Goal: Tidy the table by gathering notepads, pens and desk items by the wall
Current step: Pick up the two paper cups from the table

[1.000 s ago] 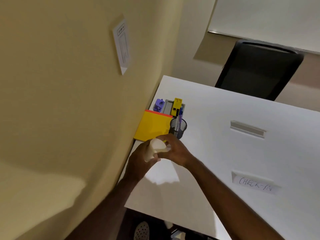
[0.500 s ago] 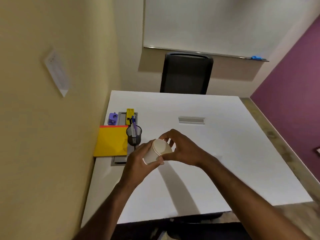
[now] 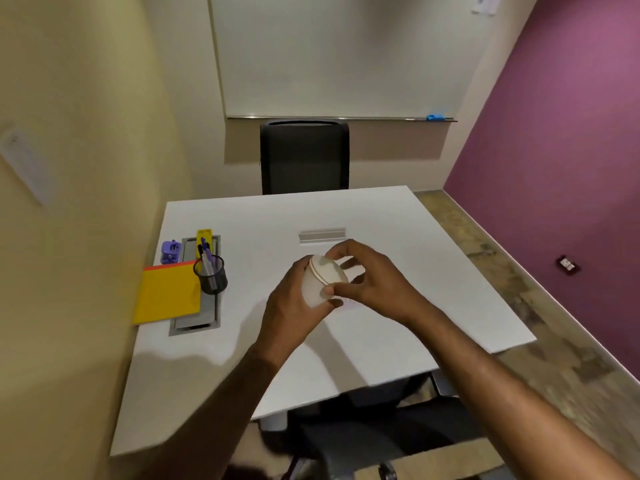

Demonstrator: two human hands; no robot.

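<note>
I hold a small white paper cup (image 3: pixel 320 284) tilted above the middle of the white table (image 3: pixel 398 282). My left hand (image 3: pixel 289 306) wraps its body from below and my right hand (image 3: pixel 367 278) pinches its rim from the right. By the left wall lie a yellow notepad (image 3: pixel 168 294) with an orange edge, a black mesh pen holder (image 3: pixel 210 274) with pens, a purple desk item (image 3: pixel 170 251) and a yellow item (image 3: pixel 204 236).
A grey cable tray (image 3: pixel 195 320) is set into the table under the desk items. A grey slot (image 3: pixel 322 234) sits mid-table. A black chair (image 3: pixel 304 155) stands at the far side, another below the near edge. A purple wall is at right.
The view swung away from the left wall toward the table's middle. Both hands carried the cup to the right, away from the notepad and pen holder. The CHECK-IN card is out of view.
</note>
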